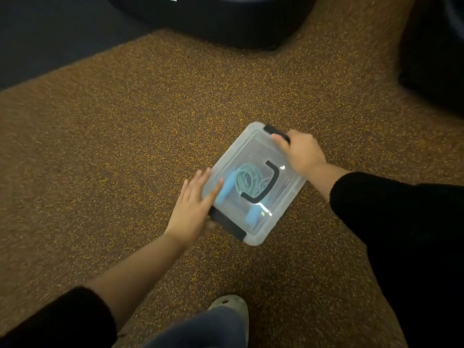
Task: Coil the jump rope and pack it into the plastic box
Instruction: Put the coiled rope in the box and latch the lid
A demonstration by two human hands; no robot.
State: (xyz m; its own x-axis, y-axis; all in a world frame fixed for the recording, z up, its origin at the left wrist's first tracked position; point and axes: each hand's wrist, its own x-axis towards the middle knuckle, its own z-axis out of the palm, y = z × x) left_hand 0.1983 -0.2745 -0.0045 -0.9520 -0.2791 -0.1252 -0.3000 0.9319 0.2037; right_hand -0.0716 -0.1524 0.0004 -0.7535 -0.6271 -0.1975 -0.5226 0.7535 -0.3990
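Closest to the camera there's a pale clog-type shoe [229, 306] and a grey-blue trouser leg [200, 330], both on the speckled brown carpet [113, 136]. Both arms reach forward in black sleeves. The left hand [193, 204] is flat with its fingers straight, lying along the left edge of the plastic box [281, 217], right above the near latch [227, 223]. The lid's on, and the box sits skewed on the carpet. Through the clear lid you can see the jump rope [248, 182] coiled up inside, with its blue handles beside the coil. A black carry handle [270, 184] lies across the lid. The right hand [301, 151] has its fingers curled over the far latch [273, 130], thumb on the lid. Beyond that there's a big dark rounded object [213, 18] and dark blue flooring [37, 33].
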